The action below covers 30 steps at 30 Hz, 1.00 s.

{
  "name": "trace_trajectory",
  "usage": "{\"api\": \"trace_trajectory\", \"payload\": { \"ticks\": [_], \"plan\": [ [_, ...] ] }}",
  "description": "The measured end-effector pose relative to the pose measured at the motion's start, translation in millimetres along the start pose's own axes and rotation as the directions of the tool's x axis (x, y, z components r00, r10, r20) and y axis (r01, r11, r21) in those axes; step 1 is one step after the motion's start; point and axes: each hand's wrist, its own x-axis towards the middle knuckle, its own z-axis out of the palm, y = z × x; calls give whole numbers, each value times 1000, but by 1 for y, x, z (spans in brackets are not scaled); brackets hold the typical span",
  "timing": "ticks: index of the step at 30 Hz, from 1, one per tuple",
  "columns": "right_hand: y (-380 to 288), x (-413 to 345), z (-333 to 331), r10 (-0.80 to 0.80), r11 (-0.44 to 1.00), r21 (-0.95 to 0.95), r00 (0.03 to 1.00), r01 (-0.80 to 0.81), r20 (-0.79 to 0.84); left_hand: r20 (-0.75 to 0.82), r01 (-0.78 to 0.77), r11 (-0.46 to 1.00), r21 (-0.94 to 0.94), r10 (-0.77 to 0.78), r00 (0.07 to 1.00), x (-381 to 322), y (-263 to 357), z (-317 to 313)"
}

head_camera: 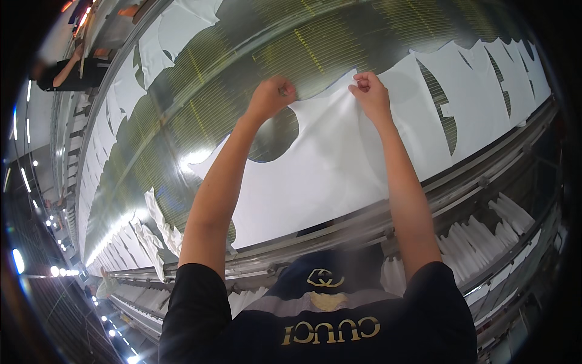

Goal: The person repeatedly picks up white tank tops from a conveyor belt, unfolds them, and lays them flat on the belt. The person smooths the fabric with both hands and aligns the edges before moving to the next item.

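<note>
A white cut fabric panel (309, 173) with curved cutouts lies on a long glossy table (218, 86) marked with yellow ruled lines. Its upper corner is pinched between the thumb and fingers of my right hand (370, 91). My left hand (275, 95) is curled at the panel's other upper point, beside the curved cutout; whether its fingertips grip the fabric is hidden. Folds run down the panel from my right hand. More white cut panels (473, 86) lie side by side to the right.
White pieces (177, 36) line the table's far edge. Crumpled strips (159, 227) lie at the left near edge. Metal rails (436, 200) run along the near side, with white fabric stacks (482, 236) below. A person in dark clothes (77, 73) stands across the table.
</note>
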Motion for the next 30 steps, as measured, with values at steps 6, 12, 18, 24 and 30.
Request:
{"api": "trace_trajectory", "payload": {
  "ticks": [6, 12, 18, 24, 30],
  "plan": [
    [4, 1, 0, 22, 996, -90, 999, -18, 46, 106, 10, 987, 162, -27, 994, -5, -7, -3],
    [6, 1, 0, -6, 995, -99, 999, 11, 51, 90, 12, 974, 224, -33, 995, -17, -4, 4],
    [11, 2, 1, 4, 1000, 19, 1000, -3, -23, -42, 39, 999, 23, -38, 998, -10, -9, 6],
    [6, -7, 9, -123, 987, -117, 981, 106, -151, -91, 6, 1000, 18, -4, 996, -15, -7, 7],
    [38, -92, -59, -89, 996, -15, 986, 88, -140, -180, -138, 977, 160, 167, 969, -78, 14, 31]
  ]
}}
